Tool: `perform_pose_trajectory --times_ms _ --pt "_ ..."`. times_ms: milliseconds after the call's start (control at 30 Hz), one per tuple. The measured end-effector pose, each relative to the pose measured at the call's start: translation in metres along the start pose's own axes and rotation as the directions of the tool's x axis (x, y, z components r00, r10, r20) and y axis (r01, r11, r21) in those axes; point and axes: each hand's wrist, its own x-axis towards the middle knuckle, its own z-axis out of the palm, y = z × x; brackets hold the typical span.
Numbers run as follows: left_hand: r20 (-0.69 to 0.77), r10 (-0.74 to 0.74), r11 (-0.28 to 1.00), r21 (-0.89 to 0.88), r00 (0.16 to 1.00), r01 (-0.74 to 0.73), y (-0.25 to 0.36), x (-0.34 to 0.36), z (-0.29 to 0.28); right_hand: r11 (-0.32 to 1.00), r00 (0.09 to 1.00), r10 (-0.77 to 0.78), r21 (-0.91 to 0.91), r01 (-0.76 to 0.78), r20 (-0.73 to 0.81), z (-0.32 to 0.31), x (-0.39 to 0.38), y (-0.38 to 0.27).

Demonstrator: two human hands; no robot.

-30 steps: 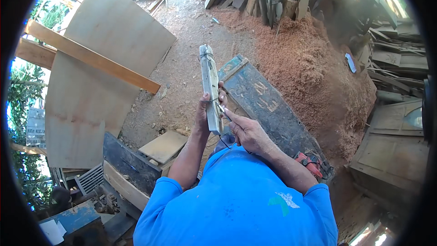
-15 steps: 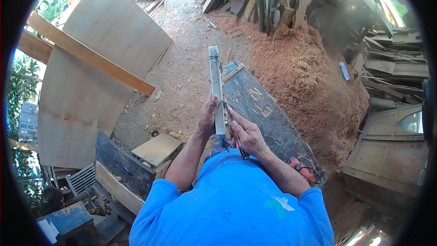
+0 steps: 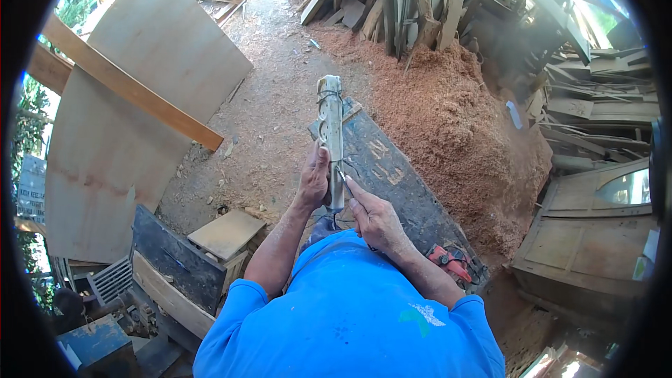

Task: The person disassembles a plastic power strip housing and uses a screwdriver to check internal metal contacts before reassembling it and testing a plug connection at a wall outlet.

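Observation:
My left hand grips a long, narrow off-white power strip, with round sockets along it and thin dark wire bound round it, held upright in front of me. My right hand is closed on a slim screwdriver-like tool, whose tip touches or lies very near the strip's right side at its lower half; the handle is mostly hidden in my fingers. A dark cord hangs from the strip's near end. Below the strip lies a worn dark board, with a red power tool on its near end, right of my arm.
Plywood sheets and an orange-brown plank stand at left, above dark boxes. A sawdust heap lies at right, near stacked offcuts and old cabinet doors. Loose boards lean at the back.
The strip has turned so its sockets show more. My right hand stays at its lower half, and the tool's red handle, seen half a second ago, is now hidden. My view has shifted slightly.

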Motion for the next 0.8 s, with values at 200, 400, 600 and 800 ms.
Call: perform_pose_trajectory --times_ms 200,400,600,800 --pt "0.004 0.135 0.980 0.146 0.991 -0.134 0.024 -0.009 0.019 0.988 0.993 0.120 0.104 -0.118 -0.019 -0.005 0.004 -0.004" --pt "0.024 0.109 0.987 0.114 0.994 -0.111 0.041 -0.008 0.024 0.959 0.987 0.132 0.242 -0.150 0.088 0.002 0.004 -0.003" --pt "0.094 0.048 0.978 -0.209 0.994 -0.028 0.050 -0.015 0.030 0.958 0.985 0.168 0.230 -0.170 0.031 -0.004 0.003 -0.003" --pt "0.044 0.258 0.960 0.100 0.965 -0.261 0.041 -0.012 0.033 0.999 0.999 0.021 -0.035 -0.023 -0.039 -0.002 0.004 0.000"
